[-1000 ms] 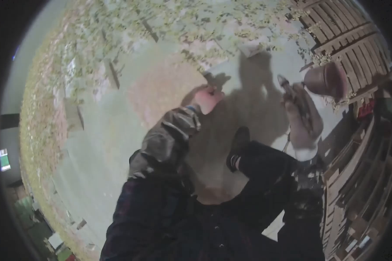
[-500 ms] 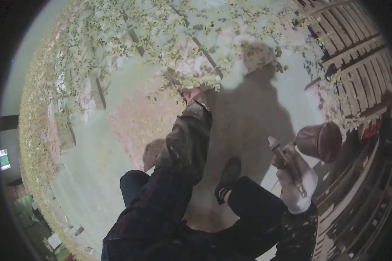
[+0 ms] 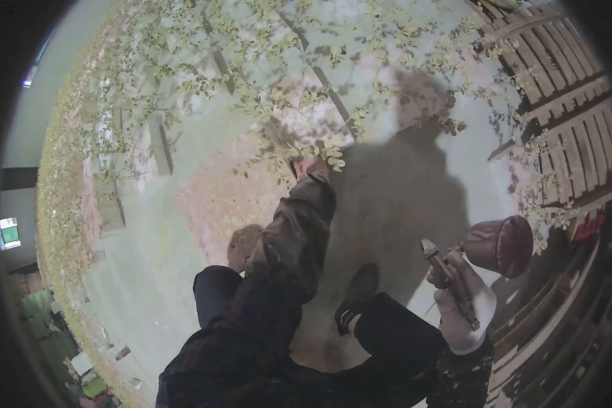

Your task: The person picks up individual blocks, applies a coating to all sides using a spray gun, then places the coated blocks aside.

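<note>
My left hand (image 3: 311, 168) is stretched far forward at the end of a dark sleeve. Its fingers look closed around a leafy branch (image 3: 332, 155), though leaves partly hide them. Low on the right, my right hand (image 3: 470, 299), pale as if gloved or coated, is wrapped round a spray gun (image 3: 457, 289). The gun's metal nozzle points forward and left. A dark reddish cup (image 3: 500, 246) sits just beyond the fingers and appears joined to the gun; the joint itself is hidden.
Leafy stems (image 3: 394, 34) spread over the pale, patchy surface (image 3: 149, 272) ahead. Slatted wooden pallets (image 3: 571, 143) stand at the right, with more stacked boards (image 3: 564, 319) below. My shadow (image 3: 401, 197) falls across the middle. One dark shoe (image 3: 360, 285) shows below.
The whole view has shifted slightly, so the hands and leaves sit a little lower. Both hands keep their grip; the spray gun stays on the right.
</note>
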`<state>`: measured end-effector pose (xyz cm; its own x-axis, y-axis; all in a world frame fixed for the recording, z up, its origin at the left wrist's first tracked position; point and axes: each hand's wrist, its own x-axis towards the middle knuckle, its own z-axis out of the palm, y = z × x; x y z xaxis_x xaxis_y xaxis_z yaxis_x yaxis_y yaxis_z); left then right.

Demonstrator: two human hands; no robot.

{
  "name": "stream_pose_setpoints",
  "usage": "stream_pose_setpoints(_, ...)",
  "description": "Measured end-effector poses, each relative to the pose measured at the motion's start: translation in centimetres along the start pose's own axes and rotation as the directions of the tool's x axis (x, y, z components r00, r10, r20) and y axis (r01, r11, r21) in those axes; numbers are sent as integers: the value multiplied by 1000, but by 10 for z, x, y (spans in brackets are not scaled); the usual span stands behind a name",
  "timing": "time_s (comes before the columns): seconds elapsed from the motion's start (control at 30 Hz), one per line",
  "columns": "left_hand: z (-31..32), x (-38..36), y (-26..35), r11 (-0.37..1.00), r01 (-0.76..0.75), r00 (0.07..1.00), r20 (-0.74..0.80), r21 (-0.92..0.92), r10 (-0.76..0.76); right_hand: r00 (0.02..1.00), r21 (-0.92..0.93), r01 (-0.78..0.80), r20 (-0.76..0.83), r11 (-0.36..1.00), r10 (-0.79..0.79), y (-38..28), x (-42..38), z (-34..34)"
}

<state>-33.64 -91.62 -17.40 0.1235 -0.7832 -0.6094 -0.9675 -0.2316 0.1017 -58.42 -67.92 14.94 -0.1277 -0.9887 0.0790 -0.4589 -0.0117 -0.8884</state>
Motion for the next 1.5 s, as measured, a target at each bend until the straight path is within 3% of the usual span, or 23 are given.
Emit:
stream_pose_setpoints(0.1,146,148,-64,772,-381,924,-237,-509,300,999,-48,33,40,998,-31,1,2,-3)
stream_pose_setpoints(0.2,65,95,-34,979,-149,970,-171,141,173,999,-62,-5,49,998,9,-1,2,-1)
stream_pose_setpoints(0.27,145,191,-78,805,-276,960,-105,-525,260,998,-65,33,60,997,-29,-1,4,-1)
stream_pose_setpoints(0.3,162,219,-59,696,-276,954,-99,-663,285,997,-62,42,63,997,-38,-2,5,1)
stream_pose_setpoints(0.33,160,229,-24,947,-161,983,-131,-278,129,997,-83,30,71,996,-24,-4,7,2)
stream_pose_setpoints(0.37,160,235,16,988,31,975,-224,152,4,997,-108,17,76,994,-9,-7,7,3)
stream_pose_setpoints(0.43,123,148,-26,466,465,865,-499,753,-56,995,-104,5,98,995,5,-10,9,2)
stream_pose_setpoints(0.47,85,97,-25,26,615,788,-615,788,17,993,-82,0,120,997,10,-11,10,1)
stream_pose_setpoints(0.5,46,89,1,-196,654,753,-654,731,73,991,-73,-4,133,997,13,-9,8,1)
stream_pose_setpoints(0.57,21,98,5,619,162,986,-154,768,-66,995,-53,3,95,999,3,-2,2,3)
stream_pose_setpoints(0.6,18,100,-2,775,25,1000,-8,631,-25,996,-47,0,90,999,5,-1,0,4)
stream_pose_setpoints(0.63,21,102,-17,909,-200,975,-16,367,221,996,-36,4,84,999,-1,-1,1,4)
stream_pose_setpoints(0.7,19,87,-30,840,-538,837,-159,-65,524,997,-17,6,76,1000,-4,-2,1,5)
stream_pose_setpoints(0.8,-20,12,11,976,-151,926,-368,-156,84,998,-22,52,45,998,-51,0,2,9)
stream_pose_setpoints(0.9,-26,35,2,998,-58,985,-160,21,60,995,21,87,54,996,-88,-4,6,10)
stream_pose_setpoints(1.0,1,96,-7,957,-192,976,148,216,162,996,-112,47,79,993,-38,-12,9,5)
stream_pose_setpoints(1.07,31,141,-18,876,-128,991,-98,-465,92,999,-142,-35,23,989,39,-17,11,5)
stream_pose_setpoints(1.1,36,138,-19,784,-119,990,-132,-609,48,997,-144,-68,14,987,71,-17,8,6)
stream_pose_setpoints(1.13,24,114,-9,938,-209,975,-134,-278,177,997,-135,-65,21,989,69,-15,6,5)
stream_pose_setpoints(1.2,-3,70,10,907,-326,935,-51,267,351,998,-119,-55,32,991,59,-12,0,5)
stream_pose_setpoints(1.3,-43,25,37,996,-83,997,3,22,83,998,-218,-45,27,975,52,-12,-6,5)
stream_pose_setpoints(1.4,-75,-35,42,985,-170,985,-25,34,171,997,-123,-59,-55,991,53,-26,-8,12)
stream_pose_setpoints(1.5,-82,-85,15,896,-387,867,-417,-218,273,991,12,66,-116,998,-64,-37,-13,16)
